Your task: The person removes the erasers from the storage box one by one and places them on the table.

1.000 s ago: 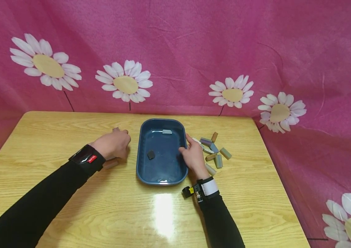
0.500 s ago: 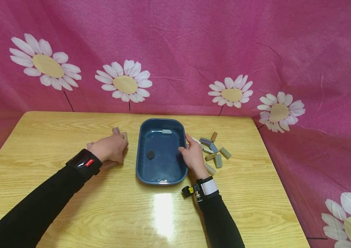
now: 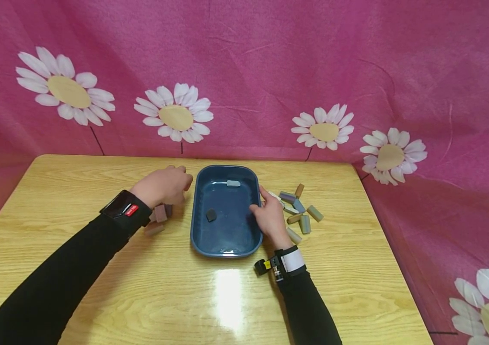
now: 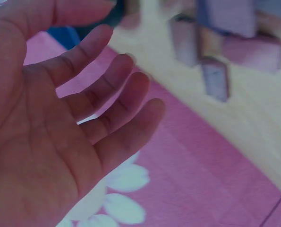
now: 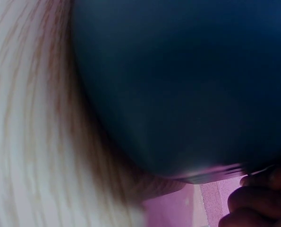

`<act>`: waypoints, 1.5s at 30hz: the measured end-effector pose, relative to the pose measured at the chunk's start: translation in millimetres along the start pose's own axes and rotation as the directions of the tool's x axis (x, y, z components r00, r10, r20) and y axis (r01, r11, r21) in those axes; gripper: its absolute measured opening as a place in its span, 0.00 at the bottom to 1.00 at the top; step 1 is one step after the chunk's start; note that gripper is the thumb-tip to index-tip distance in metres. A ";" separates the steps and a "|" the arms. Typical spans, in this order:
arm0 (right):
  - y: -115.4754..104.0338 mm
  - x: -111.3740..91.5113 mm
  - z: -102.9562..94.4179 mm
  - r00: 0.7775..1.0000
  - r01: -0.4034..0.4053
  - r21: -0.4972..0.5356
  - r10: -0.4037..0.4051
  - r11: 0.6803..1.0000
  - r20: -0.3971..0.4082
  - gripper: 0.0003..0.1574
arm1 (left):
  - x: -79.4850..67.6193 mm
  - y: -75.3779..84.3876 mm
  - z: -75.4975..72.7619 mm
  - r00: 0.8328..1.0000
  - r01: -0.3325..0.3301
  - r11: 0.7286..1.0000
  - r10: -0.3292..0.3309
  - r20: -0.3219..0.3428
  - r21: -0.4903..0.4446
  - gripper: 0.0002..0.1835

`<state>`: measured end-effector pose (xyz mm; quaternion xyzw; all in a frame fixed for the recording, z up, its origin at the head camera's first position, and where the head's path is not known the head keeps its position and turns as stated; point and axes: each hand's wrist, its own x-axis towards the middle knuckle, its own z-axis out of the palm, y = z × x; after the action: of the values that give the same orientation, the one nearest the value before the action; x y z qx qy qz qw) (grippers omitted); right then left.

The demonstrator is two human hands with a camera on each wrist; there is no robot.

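My left hand point(image 3: 164, 186) is above the table, left of a dark blue rectangular tray point(image 3: 226, 235). Its fingers point(image 4: 114, 87) are loosely bent, the palm is bare, and I see nothing held. Just below it lie several mauve and brown stick-like blocks point(image 3: 160, 213), resembling chalk pastels; the hand may cover others. On the tray's right side my right hand point(image 3: 269, 215) grips the rim, thumb inside and fingers outside. The tray's wall point(image 5: 187, 94) fills most of the right wrist view. Inside the tray are a pale grey stick point(image 3: 233, 183) and a small black block point(image 3: 211, 215).
Right of the tray lies a loose heap of short sticks, among them a purple one point(image 3: 287, 197), an orange-brown one point(image 3: 299, 190) and a green-grey one point(image 3: 315, 213). A pink curtain with daisies point(image 3: 176, 117) hangs behind the wooden table point(image 3: 348, 287).
My left hand drew slightly left, uncovering blocks behind it, then moved right and away from me toward the tray's left rim. My right hand, the tray and its contents have stayed put.
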<state>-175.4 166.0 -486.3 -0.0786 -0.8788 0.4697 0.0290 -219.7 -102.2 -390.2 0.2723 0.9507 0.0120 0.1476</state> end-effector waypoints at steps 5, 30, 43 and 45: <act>0.1 0.2 -0.1 1.000 0.004 -0.005 -0.004 1.000 0.002 0.43 | 10.9 15.4 -10.6 0.997 -0.048 0.999 0.048 -0.061 0.009 0.13; 2.2 1.8 0.5 1.000 0.000 -0.018 0.000 1.000 0.005 0.43 | 41.6 76.4 28.7 0.960 -0.201 0.972 0.170 0.225 0.122 0.21; 2.1 0.0 0.1 1.000 0.026 -0.028 -0.027 0.999 -0.006 0.43 | 37.7 79.3 44.0 0.961 -0.212 0.961 0.173 0.216 0.176 0.19; 2.1 -0.2 0.0 1.000 0.027 -0.028 -0.028 0.999 -0.005 0.43 | 37.5 79.5 46.2 0.964 -0.206 0.964 0.170 0.203 0.167 0.17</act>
<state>-175.0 167.0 -488.0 -0.0682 -0.8861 0.4570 0.0369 -195.9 -17.6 -436.5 0.3742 0.8993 -0.0887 0.2080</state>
